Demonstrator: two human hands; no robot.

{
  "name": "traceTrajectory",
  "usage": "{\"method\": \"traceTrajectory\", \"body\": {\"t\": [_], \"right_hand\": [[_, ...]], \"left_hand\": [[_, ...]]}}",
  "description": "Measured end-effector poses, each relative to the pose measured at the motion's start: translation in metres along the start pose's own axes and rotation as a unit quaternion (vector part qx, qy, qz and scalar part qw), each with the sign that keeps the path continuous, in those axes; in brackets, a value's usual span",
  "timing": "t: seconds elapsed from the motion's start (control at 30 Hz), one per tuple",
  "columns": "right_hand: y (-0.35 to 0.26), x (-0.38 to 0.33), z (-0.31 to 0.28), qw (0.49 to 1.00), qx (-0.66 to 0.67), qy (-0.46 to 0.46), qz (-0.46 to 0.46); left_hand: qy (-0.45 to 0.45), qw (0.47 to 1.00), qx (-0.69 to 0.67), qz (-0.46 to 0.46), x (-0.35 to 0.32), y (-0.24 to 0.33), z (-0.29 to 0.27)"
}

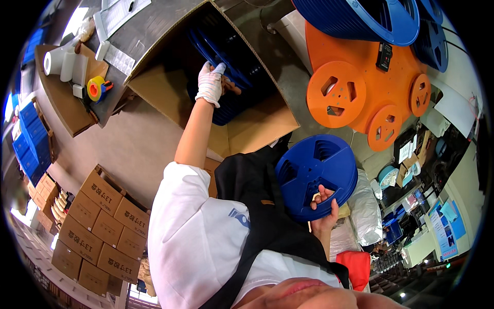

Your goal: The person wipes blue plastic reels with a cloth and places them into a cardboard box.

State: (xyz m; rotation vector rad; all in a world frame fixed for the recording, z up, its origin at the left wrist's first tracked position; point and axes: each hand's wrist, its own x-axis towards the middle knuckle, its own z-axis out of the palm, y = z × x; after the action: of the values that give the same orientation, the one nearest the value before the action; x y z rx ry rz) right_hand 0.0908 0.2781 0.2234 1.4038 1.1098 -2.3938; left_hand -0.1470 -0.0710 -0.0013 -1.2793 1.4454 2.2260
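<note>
A large open cardboard box (252,131) stands in front of me with several blue plastic reels (226,54) inside, partly in shadow. My left hand (211,85), in a white glove with some fingertips bare, reaches into it. Its fingers are curled at the rim of a tilted reel; part of that grip is hidden. Against my right side rests a stack of blue reels (296,177) with cut-out windows. My right hand (324,203) is bare and closed around the stack's lower edge, its fingers hooked into a window.
An orange machine top (370,77) with round orange plates stands to the right, bearing stacked blue reels (360,23). The grey table (149,28) at far left carries papers and a yellow tape roll (95,88). Brown cartons (103,226) are piled at lower left.
</note>
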Motion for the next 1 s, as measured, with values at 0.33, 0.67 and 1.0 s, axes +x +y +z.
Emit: {"method": "traceTrajectory", "body": {"t": [0.33, 0.67, 1.0], "right_hand": [[-0.008, -0.002, 0.026, 0.996, -0.086, 0.009, 0.001], [-0.066, 0.014, 0.071, 0.977, 0.019, -0.211, -0.025], [-0.095, 0.024, 0.094, 0.917, 0.114, -0.377, 0.065]], "left_hand": [[0.038, 0.996, 0.044, -0.061, -0.024, -0.041, -0.052], [0.013, 0.938, -0.305, -0.162, -0.089, -0.133, -0.100], [-0.125, 0.938, -0.256, 0.198, -0.209, 0.043, 0.040]]}}
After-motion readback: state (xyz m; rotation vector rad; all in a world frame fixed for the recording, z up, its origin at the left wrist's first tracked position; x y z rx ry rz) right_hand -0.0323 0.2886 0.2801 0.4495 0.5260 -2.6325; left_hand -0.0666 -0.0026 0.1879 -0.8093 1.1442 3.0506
